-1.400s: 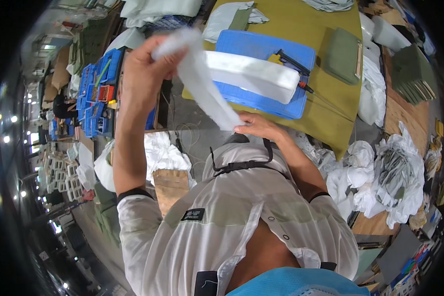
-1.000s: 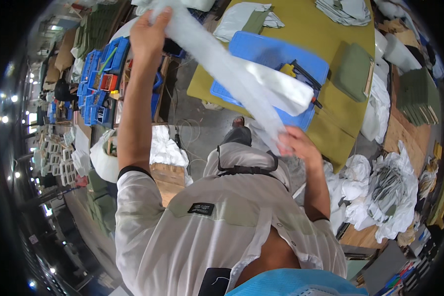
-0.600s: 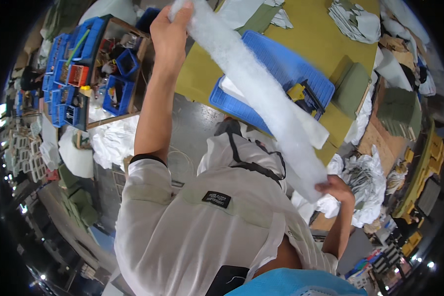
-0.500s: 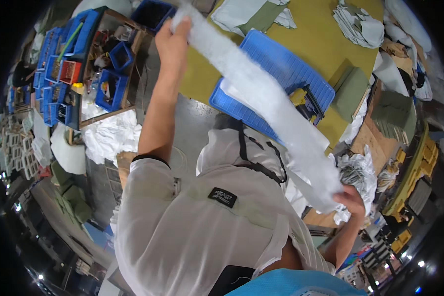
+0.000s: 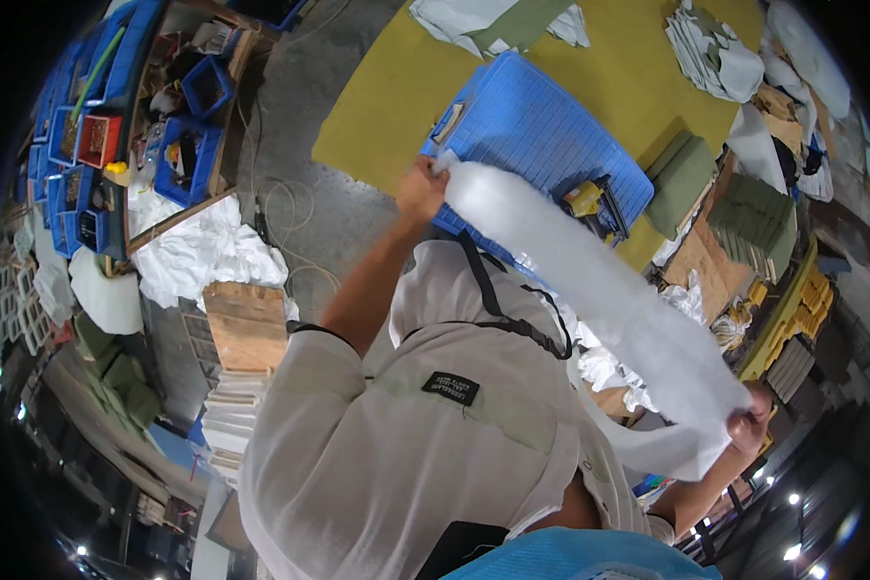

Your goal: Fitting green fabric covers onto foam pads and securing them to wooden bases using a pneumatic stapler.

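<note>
- Left hand (image 5: 421,190) pinches one end of a long white padding strip (image 5: 599,290), held above a blue crate (image 5: 536,135).
- Right hand (image 5: 750,428) grips the other end, well apart, past the yellow table (image 5: 406,87) edge.

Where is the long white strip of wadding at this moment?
In the head view the white wadding strip stretches between the left hand and the right hand, over the blue crate.

Yellow-topped table (image 5: 396,87) on grey concrete floor (image 5: 290,126), cluttered workshop.
</note>
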`<state>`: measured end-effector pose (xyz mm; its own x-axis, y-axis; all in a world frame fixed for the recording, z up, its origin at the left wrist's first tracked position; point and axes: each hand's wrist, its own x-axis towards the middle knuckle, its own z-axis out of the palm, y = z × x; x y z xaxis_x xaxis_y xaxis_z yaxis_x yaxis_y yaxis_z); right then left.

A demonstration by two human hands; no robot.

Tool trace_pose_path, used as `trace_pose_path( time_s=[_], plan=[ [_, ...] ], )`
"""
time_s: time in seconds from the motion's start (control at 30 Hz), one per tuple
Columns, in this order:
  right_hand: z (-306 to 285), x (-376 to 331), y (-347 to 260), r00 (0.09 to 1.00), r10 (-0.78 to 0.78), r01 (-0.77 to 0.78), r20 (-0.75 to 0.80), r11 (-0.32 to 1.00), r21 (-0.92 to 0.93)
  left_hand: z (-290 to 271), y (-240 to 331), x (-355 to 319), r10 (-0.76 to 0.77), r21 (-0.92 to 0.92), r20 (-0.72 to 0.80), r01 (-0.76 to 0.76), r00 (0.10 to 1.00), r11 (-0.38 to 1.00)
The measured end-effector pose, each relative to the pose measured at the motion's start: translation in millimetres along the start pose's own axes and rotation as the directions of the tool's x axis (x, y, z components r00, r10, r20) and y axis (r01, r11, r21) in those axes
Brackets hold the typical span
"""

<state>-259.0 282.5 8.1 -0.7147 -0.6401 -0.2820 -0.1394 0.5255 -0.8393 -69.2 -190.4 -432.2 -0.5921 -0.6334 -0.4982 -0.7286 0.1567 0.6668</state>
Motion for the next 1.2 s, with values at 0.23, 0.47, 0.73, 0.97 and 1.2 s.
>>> trace_pose_path(
  time_s=[0.23, 0.47, 0.73, 0.97, 1.2],
  plan=[
    [1.3, -5.4, 63.8, 0.765, 0.618, -0.641, 0.181, 0.759, 0.115, -2.2, -12.5, 9.5, 0.435, 0.28, 0.3, -0.514, 0.849, 0.811],
    [27.9, -11.2, 150.3, 0.585, 0.59, -0.541, 0.556, 0.795, -0.274, 2.2, -26.5, 12.2, 0.591, -0.279, 0.307, -0.524, 0.746, 0.805],
    [7.8, -31.7, 232.7, 0.862, 0.346, -0.425, 0.371, 0.892, 0.155, -55.8, -55.0, 34.1, 0.483, 0.197, 0.56, -0.674, 0.673, 0.712],
    [85.1, 15.2, 327.4, 0.95, 0.296, -0.307, 0.101, 0.945, 0.11, -77.8, 127.9, 19.5, 0.193, 0.876, 0.398, -0.434, 0.897, 0.212],
    [154.1, 31.4, 374.7, 0.99, 0.125, -0.142, 0.067, 0.89, 0.434, 111.1, 327.1, -143.3, 0.497, -0.037, 0.868, -0.996, 0.01, 0.085]
  ],
)
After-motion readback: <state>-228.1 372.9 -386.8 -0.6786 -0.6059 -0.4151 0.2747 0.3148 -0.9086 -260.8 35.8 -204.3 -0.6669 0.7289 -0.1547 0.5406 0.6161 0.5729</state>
